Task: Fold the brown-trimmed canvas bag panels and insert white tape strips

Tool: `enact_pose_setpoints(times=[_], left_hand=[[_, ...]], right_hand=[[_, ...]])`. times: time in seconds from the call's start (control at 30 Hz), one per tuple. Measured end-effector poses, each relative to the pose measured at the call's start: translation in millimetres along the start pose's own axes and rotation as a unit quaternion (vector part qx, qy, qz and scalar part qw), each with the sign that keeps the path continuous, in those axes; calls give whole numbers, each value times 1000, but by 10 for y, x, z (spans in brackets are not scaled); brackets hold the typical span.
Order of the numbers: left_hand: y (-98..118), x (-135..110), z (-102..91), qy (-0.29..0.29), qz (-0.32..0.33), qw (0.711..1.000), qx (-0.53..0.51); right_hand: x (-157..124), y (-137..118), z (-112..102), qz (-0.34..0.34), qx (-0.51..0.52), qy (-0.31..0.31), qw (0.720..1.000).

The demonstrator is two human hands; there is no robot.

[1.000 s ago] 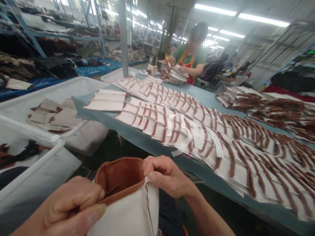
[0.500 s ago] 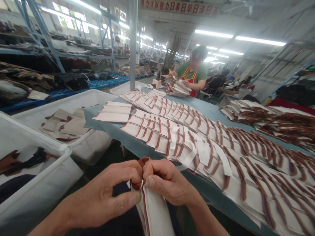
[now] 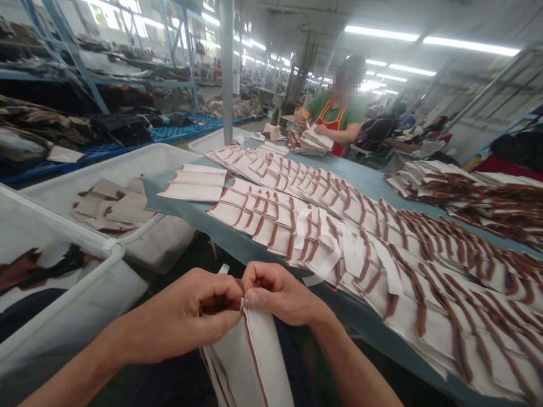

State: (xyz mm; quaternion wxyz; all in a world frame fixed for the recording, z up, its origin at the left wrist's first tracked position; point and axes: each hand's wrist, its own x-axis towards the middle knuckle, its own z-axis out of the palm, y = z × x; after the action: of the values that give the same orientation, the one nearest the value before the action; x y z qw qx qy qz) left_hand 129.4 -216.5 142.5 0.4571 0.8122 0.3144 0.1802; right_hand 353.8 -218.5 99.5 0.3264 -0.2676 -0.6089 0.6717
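Note:
My left hand and my right hand meet low in the middle, both pinched on the top edge of a white fabric piece with brown trim. The piece hangs down from my fingers towards my lap. Its brown lining is almost hidden between my thumbs. Just beyond my hands runs the near edge of a long grey-blue table covered with overlapping rows of the same white and brown pieces.
Two white bins stand to the left, one with tan pieces, one nearer. A small stack lies at the table's left end, more piles at the right. A person in a green shirt and red apron works at the far end.
The piece was held open with its brown inside showing; my left hand has come in against my right, closing the opening, and the piece now hangs flat.

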Motion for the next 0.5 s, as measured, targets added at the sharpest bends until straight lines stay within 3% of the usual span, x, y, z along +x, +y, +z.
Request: enact_pose_setpoints(times=[0.17, 0.27, 0.37, 0.5], left_hand=[[33, -58, 75, 52, 55, 990, 119], [37, -75, 134, 76, 61, 986, 136], [21, -95, 187, 63, -1, 997, 36], [14, -144, 233, 61, -72, 991, -98]], right_hand=[[2, 97, 19, 0, 16, 2, 1000], [-6, 124, 42, 10, 5, 5, 1000], [-31, 107, 76, -9, -2, 14, 1000], [-100, 4, 146, -59, -65, 41, 995]])
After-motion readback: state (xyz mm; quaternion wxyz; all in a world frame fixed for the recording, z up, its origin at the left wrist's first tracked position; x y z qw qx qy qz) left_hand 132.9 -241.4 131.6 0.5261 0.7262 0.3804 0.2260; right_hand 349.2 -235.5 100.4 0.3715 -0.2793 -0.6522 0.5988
